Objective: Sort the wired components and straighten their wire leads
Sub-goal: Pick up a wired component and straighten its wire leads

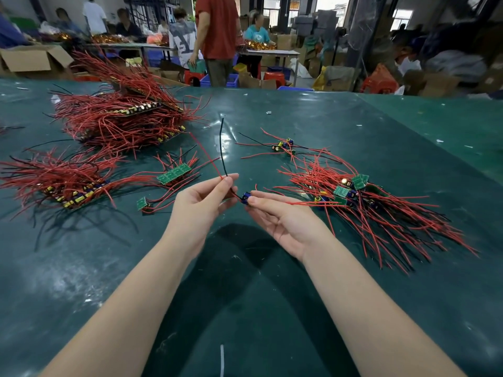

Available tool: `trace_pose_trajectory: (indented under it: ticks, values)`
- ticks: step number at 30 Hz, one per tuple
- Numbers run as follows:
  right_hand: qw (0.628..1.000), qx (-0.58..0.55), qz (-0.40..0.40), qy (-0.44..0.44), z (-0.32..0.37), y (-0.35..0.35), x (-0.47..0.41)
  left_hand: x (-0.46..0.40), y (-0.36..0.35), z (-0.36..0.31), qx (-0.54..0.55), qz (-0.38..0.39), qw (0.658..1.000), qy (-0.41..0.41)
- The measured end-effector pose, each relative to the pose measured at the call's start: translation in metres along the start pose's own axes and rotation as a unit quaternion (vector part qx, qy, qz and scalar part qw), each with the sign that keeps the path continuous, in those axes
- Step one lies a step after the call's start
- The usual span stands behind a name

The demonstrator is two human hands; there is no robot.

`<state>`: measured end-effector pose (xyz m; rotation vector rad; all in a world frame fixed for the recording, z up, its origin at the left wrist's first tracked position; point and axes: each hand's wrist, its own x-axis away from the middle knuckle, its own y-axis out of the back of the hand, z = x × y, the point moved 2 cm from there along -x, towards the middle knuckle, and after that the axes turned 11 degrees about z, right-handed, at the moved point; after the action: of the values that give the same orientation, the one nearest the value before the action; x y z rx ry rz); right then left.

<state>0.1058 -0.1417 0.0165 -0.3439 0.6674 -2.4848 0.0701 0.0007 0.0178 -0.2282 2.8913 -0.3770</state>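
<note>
Both hands are working one component — left hand (202,202) pinching its leads (221,148), right hand (283,216) gripping the small board (245,198) — sorted stacks (119,118) lying left, a tangled pile (362,205) waiting right.

Both our bare forearms reach forward and converge. Our left hand (200,204) pinches upward between thumb and forefinger; our right hand (283,220), palm turned up, pinches at its fingers (257,200), apparently thumb against forefinger.
</note>
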Motion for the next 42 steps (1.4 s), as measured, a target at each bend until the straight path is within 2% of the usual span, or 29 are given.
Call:
trace_pose_trajectory:
  ticks: [5, 10, 14, 19, 27, 32, 38, 42]
  values:
    - [0.999, 0.031, 0.007, 0.017, 0.000, -0.001, 0.000, 0.002, 0.004, 0.000, -0.015, -0.023, 1.000, 0.002]
    - [1.000, 0.015, 0.015, 0.020, 0.001, 0.000, -0.001, -0.001, 0.006, 0.000, -0.026, -0.059, 0.998, 0.019]
    - [1.000, -0.014, 0.012, 0.014, -0.001, 0.001, -0.001, -0.001, 0.004, -0.004, 0.088, -0.039, 0.995, 0.021]
    - [0.999, -0.046, -0.001, 0.004, -0.001, 0.002, -0.002, 0.000, 0.002, -0.008, 0.115, -0.001, 0.993, 0.009]
    - [1.000, -0.023, 0.000, 0.015, -0.002, 0.002, -0.002, 0.001, -0.001, -0.006, 0.046, 0.003, 0.998, -0.037]
    - [1.000, -0.003, 0.003, 0.019, -0.002, 0.001, -0.001, 0.001, 0.003, -0.005, -0.010, -0.026, 0.998, -0.051]
    - [0.999, 0.029, 0.021, 0.037, -0.002, -0.002, -0.001, 0.003, 0.004, -0.008, -0.015, -0.051, 0.997, -0.057]
    - [0.997, 0.063, 0.021, 0.048, -0.002, 0.000, -0.002, 0.002, 0.005, -0.012, 0.068, -0.055, 0.995, -0.047]
